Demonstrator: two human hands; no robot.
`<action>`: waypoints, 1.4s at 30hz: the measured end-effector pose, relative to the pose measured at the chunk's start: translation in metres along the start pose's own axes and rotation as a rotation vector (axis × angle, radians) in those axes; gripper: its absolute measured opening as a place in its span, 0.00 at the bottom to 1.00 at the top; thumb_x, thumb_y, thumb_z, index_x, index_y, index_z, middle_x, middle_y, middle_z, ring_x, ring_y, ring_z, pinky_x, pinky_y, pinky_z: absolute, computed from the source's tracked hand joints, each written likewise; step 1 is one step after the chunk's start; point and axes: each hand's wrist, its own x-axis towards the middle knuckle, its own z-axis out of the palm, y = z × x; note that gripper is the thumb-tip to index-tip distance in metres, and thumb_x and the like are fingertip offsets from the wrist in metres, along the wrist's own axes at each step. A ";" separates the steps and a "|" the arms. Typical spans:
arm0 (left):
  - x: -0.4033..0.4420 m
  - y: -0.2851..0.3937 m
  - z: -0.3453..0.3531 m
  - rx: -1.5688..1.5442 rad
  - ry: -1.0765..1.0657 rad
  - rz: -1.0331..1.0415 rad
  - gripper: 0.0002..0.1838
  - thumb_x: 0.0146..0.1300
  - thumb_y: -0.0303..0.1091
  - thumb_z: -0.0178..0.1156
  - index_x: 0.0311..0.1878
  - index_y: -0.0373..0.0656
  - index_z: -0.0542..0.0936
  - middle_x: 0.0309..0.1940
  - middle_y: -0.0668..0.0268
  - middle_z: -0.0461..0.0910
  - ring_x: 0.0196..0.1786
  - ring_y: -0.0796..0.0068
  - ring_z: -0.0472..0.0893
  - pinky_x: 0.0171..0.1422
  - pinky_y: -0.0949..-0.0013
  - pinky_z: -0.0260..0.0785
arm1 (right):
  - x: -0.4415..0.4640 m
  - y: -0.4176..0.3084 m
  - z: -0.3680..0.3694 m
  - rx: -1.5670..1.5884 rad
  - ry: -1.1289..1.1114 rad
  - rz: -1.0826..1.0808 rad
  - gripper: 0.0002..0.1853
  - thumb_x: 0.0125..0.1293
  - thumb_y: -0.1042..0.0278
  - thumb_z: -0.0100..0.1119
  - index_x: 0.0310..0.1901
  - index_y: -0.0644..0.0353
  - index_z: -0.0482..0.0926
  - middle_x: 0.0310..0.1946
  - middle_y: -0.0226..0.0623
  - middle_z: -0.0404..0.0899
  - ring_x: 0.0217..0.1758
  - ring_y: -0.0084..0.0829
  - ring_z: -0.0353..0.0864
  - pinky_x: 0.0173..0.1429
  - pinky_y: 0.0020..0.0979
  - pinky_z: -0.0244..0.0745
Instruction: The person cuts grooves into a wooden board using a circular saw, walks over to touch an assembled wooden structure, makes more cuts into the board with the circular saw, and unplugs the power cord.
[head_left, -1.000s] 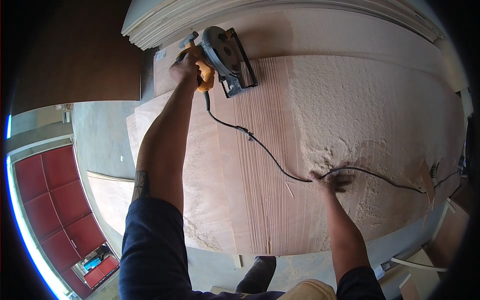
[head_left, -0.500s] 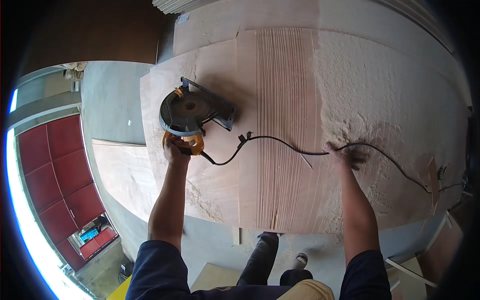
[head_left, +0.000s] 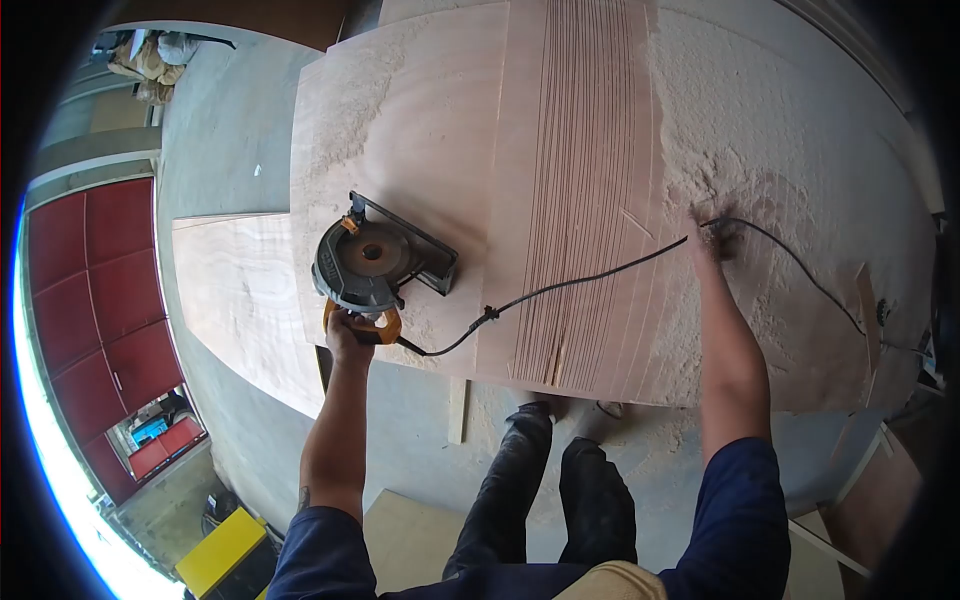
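My left hand [head_left: 350, 338] is closed round the orange handle of a circular saw [head_left: 374, 256], its round blade side facing up above the plywood sheet [head_left: 430, 110]. A black power cord [head_left: 590, 276] runs from the handle across the sheet to my right hand [head_left: 710, 240]. That hand holds the cord over the sawdust-covered part of the board; its fingers are partly blurred. A tight band of dark parallel grooves [head_left: 592, 160] crosses the plywood between my two hands.
Sawdust [head_left: 740, 110] lies thick on the right of the sheet. A thin wood strip [head_left: 866, 312] is near the right edge, by the cord. Another pale board [head_left: 240, 290] lies at left. Below are my legs [head_left: 510, 480] and a yellow-topped object [head_left: 222, 552].
The view has shifted, and more floor and legs show. My right hand has moved away from me along with the cord, which is straighter now. The saw stays in my left hand.
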 end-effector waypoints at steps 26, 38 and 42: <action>-0.156 -0.229 0.010 1.566 -0.132 0.259 0.52 0.44 0.59 0.79 0.65 0.34 0.69 0.63 0.45 0.71 0.68 0.42 0.69 0.72 0.49 0.66 | -0.401 0.001 -0.252 1.234 -0.261 0.751 0.26 0.76 0.50 0.53 0.69 0.52 0.72 0.48 0.44 0.84 0.54 0.40 0.83 0.69 0.49 0.71; -0.194 -0.232 0.034 1.547 0.239 0.363 0.33 0.54 0.45 0.72 0.59 0.39 0.72 0.53 0.53 0.72 0.62 0.48 0.73 0.68 0.51 0.65 | -0.389 -0.004 -0.246 1.253 -0.258 0.792 0.26 0.74 0.50 0.56 0.69 0.51 0.72 0.51 0.45 0.82 0.57 0.43 0.81 0.73 0.49 0.67; -0.212 -0.216 0.041 1.503 0.216 0.320 0.30 0.51 0.41 0.74 0.54 0.41 0.73 0.51 0.53 0.72 0.61 0.49 0.73 0.67 0.52 0.65 | -0.385 -0.010 -0.248 1.249 -0.274 0.786 0.25 0.77 0.51 0.51 0.70 0.52 0.70 0.56 0.44 0.79 0.59 0.42 0.78 0.75 0.50 0.65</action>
